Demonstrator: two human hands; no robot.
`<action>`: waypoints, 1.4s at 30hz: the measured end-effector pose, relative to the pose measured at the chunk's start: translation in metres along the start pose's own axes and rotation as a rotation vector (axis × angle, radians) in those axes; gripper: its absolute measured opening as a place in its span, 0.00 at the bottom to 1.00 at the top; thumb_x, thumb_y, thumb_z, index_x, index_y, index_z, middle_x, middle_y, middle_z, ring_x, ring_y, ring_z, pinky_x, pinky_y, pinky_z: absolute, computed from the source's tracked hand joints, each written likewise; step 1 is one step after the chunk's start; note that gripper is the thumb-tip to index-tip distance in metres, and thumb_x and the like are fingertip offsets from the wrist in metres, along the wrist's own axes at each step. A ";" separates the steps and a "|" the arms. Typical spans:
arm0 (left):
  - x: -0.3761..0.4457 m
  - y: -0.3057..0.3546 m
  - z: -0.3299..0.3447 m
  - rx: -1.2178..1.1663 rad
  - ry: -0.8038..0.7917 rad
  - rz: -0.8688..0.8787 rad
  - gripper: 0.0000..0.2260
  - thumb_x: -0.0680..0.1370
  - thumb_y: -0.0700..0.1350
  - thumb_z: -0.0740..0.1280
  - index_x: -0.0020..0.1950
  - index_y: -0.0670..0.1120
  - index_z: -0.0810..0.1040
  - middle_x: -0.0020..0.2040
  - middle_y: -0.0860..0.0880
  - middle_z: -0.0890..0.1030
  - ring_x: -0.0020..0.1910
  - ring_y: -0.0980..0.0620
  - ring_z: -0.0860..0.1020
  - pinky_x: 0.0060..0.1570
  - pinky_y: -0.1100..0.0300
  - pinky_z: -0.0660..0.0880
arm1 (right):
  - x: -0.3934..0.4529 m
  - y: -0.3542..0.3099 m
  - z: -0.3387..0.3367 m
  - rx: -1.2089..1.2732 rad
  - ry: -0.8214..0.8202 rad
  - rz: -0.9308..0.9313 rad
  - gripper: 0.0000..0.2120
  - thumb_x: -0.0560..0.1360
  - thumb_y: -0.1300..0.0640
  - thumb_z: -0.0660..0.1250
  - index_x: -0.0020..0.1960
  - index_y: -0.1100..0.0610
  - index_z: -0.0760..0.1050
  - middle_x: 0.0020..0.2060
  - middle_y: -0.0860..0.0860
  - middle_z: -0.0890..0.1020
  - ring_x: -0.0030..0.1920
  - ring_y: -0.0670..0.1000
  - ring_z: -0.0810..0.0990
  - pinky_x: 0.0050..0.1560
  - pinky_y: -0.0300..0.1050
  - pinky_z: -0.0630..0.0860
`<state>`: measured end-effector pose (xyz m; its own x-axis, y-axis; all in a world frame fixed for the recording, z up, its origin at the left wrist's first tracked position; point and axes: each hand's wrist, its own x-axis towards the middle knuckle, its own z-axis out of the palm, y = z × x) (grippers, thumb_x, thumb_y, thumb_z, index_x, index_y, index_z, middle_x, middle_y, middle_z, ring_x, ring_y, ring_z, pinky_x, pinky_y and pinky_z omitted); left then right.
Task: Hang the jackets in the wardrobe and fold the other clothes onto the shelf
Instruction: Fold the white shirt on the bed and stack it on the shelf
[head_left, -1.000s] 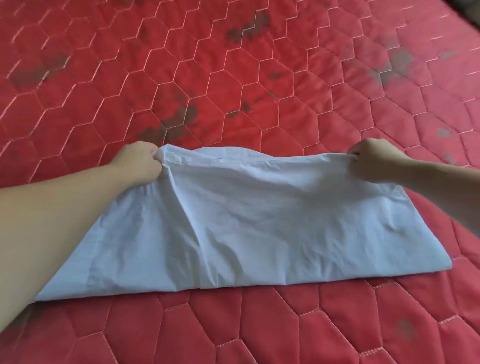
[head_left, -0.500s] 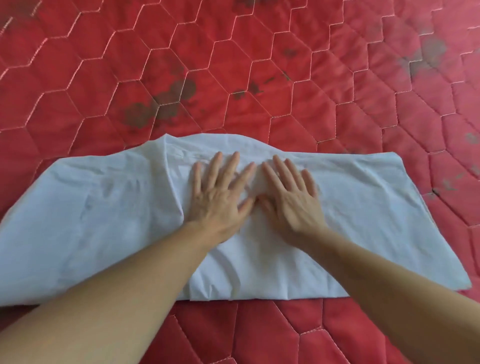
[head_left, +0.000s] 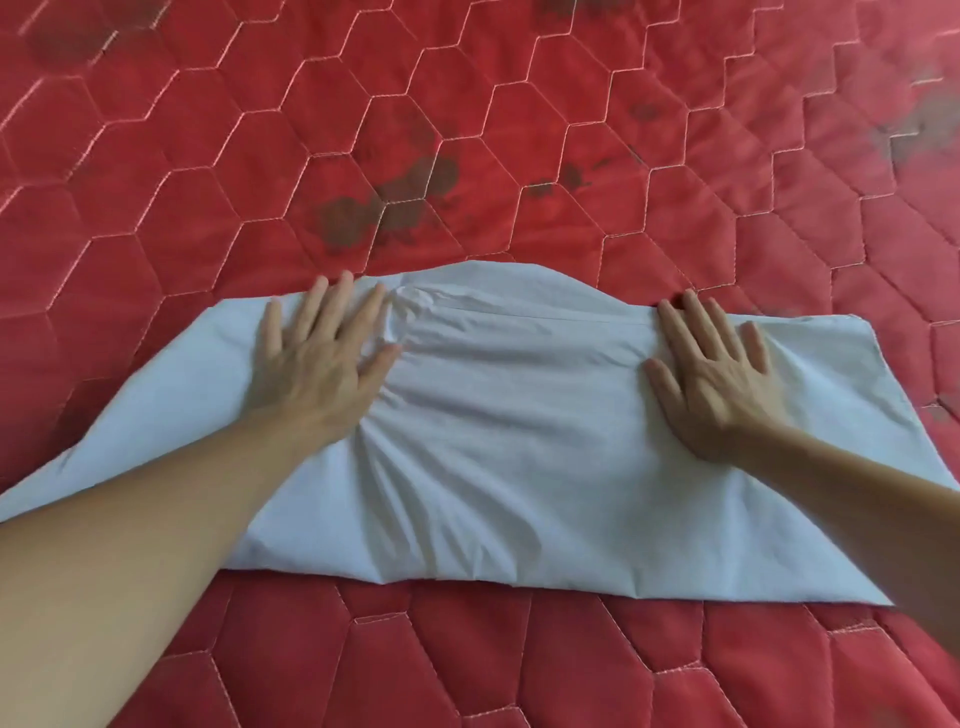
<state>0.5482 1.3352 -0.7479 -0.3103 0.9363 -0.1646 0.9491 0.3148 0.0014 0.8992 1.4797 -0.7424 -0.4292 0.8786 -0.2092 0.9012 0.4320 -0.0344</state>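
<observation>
The red quilted cover carries hexagonal stitching and dark blotches; nothing else of the room shows; the folded pale-blue garment lies flat on it; left hand and right hand press it, fingers spread flat.

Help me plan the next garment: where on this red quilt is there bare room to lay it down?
The red quilt lies bare beyond the far edge of the pale blue cloth, and in a narrower strip along its near edge. The middle band is taken: the cloth spans it, with the left hand and right hand pressing flat on it.
</observation>
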 end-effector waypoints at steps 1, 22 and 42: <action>-0.011 -0.013 0.002 -0.006 -0.002 -0.042 0.31 0.76 0.66 0.39 0.79 0.60 0.47 0.81 0.52 0.50 0.79 0.52 0.48 0.74 0.45 0.43 | 0.000 -0.003 -0.001 -0.003 -0.001 0.023 0.34 0.76 0.37 0.38 0.79 0.48 0.46 0.79 0.51 0.49 0.79 0.51 0.46 0.76 0.59 0.46; -0.154 -0.117 -0.017 -0.098 -0.016 -0.524 0.36 0.74 0.70 0.58 0.73 0.47 0.64 0.66 0.42 0.73 0.65 0.40 0.69 0.62 0.45 0.64 | -0.135 -0.181 0.025 -0.027 0.008 -0.578 0.30 0.76 0.37 0.54 0.76 0.46 0.62 0.75 0.51 0.64 0.74 0.55 0.64 0.72 0.62 0.59; -0.180 -0.065 -0.139 -1.233 -0.302 -0.412 0.10 0.70 0.38 0.66 0.50 0.47 0.77 0.43 0.50 0.78 0.44 0.50 0.77 0.41 0.58 0.73 | -0.169 -0.317 -0.074 1.429 -0.457 0.225 0.29 0.75 0.34 0.61 0.71 0.46 0.67 0.66 0.45 0.73 0.62 0.49 0.76 0.62 0.51 0.73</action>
<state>0.5354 1.1675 -0.5815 -0.3854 0.7185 -0.5789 0.0718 0.6488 0.7575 0.6813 1.2090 -0.6235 -0.4662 0.6446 -0.6059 0.3586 -0.4884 -0.7955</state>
